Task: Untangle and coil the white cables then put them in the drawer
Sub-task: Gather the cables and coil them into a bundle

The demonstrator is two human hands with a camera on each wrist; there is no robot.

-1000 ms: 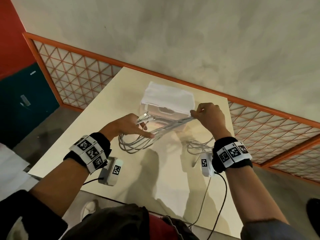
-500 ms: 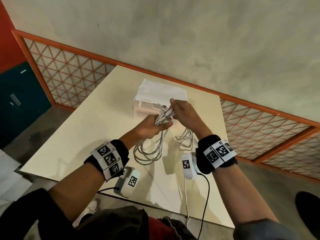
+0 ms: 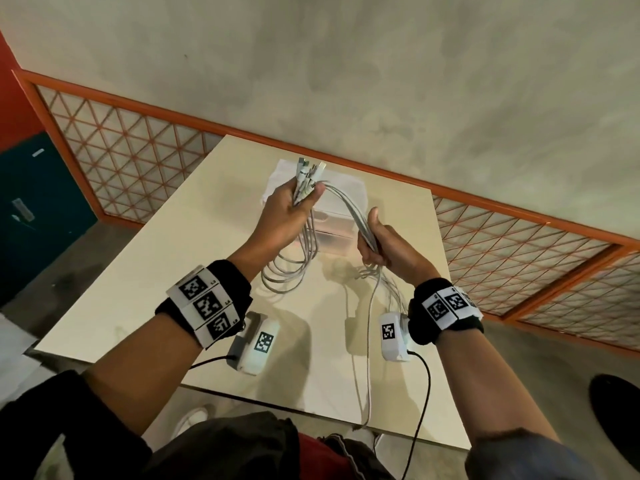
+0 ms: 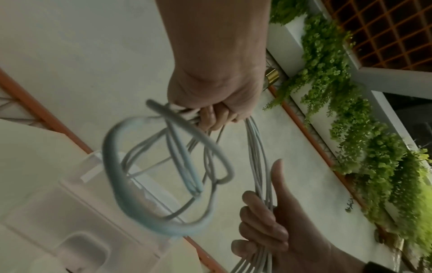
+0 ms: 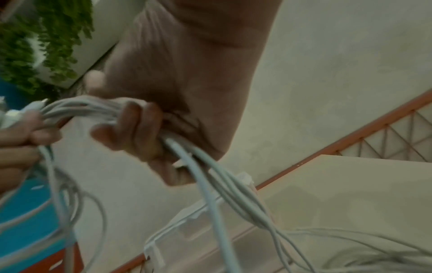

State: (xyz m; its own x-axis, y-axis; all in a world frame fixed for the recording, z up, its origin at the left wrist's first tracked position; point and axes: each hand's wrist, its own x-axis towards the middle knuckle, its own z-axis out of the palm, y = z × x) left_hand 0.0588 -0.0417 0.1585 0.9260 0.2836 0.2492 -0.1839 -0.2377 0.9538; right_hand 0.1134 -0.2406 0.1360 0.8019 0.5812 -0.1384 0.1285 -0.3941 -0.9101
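Above the beige table point(image 3: 145, 271) I hold a bundle of white cables point(image 3: 341, 206) between both hands. My left hand point(image 3: 299, 200) grips the bundle just below its connector ends point(image 3: 308, 171), which stick upward. Several loops point(image 3: 285, 271) hang from that hand down to the table; they show blurred in the left wrist view point(image 4: 163, 175). My right hand point(image 3: 372, 239) grips the same strands lower and to the right, thumb up, fingers point(image 5: 135, 133) curled round them. A loose tail point(image 3: 369, 358) runs to the table's front edge. The translucent white drawer box point(image 3: 332, 220) stands behind my hands.
An orange lattice railing point(image 3: 145, 157) runs behind and beside the table below a grey wall. A teal door point(image 3: 34, 209) is at the far left. Green hanging plants point(image 4: 350, 110) show in the wrist views. The table's front edge is close to my body.
My hands, together by the drawer box half a second ago, have drawn apart. The left hand rose with the connector ends up; the right hand slid down and right along the bundle.
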